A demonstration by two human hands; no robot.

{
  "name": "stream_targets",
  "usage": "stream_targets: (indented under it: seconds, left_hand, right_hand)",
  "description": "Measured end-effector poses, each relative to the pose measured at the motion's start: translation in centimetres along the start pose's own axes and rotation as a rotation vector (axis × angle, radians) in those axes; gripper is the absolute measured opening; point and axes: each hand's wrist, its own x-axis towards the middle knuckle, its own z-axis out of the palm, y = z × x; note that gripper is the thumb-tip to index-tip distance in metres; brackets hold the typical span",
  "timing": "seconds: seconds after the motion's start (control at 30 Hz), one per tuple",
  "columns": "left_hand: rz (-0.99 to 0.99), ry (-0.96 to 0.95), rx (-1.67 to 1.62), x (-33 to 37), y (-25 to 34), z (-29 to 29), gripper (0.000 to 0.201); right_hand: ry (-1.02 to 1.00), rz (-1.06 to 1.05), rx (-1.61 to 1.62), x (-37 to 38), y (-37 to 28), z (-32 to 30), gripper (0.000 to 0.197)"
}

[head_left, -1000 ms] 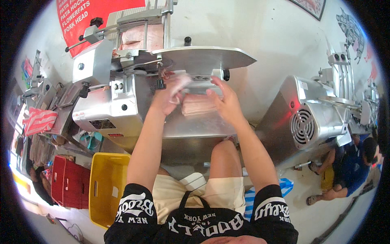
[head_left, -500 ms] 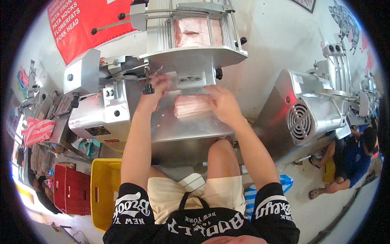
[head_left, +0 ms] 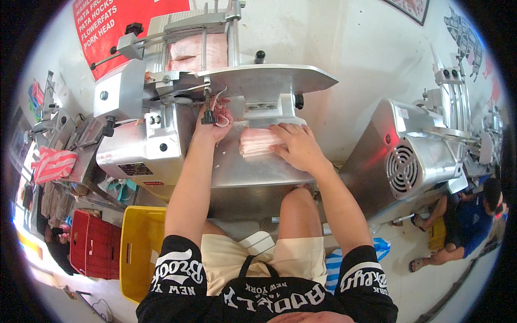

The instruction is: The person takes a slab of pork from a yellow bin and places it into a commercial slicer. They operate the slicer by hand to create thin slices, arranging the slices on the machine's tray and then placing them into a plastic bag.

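Note:
A stack of thin pale-pink meat slices (head_left: 257,142) lies on the steel bed (head_left: 247,173) of a meat slicer in front of me. My right hand (head_left: 296,144) grips its right end, fingers across the top and thumb along the near side. At the cutting area, my left hand (head_left: 216,128) is beside reddish meat with a thin white strip (head_left: 221,107). A black knob (head_left: 208,117) and the meat cover part of that hand, so its finger closure is unclear. Behind metal rods, a large pale-pink meat block (head_left: 202,53) rests on the slicer's carriage (head_left: 269,79).
Another slicer (head_left: 401,145) stands at the right, beyond which a person in blue (head_left: 474,215) sits low. Yellow (head_left: 142,253) and red (head_left: 96,245) crates are at the lower left. A blue-and-white striped bag (head_left: 334,266) sits near my right leg.
The carriage and its meat block have slid left. My right hand has come further over the slices. My left hand is lower and at the reddish meat, no longer blurred.

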Motion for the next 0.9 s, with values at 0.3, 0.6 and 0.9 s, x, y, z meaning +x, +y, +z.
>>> stream_targets:
  seconds: [0.3,0.6,0.9]
  left_hand:
    - [0.146,-0.358,0.806,-11.0,-5.8,6.4,0.035]
    - [0.335,-0.132,1.736,-8.0,-2.2,2.9,0.031]
    - [0.107,-0.064,-0.137,-0.4,0.4,3.7,0.009]
  right_hand:
    - [0.204,0.246,0.985,3.2,-2.7,-1.3,0.053]
    - [0.321,0.258,-0.036,0.5,1.7,-0.2,0.037]
    - [0.054,0.013,-0.03,0.3,-1.8,0.5,0.05]
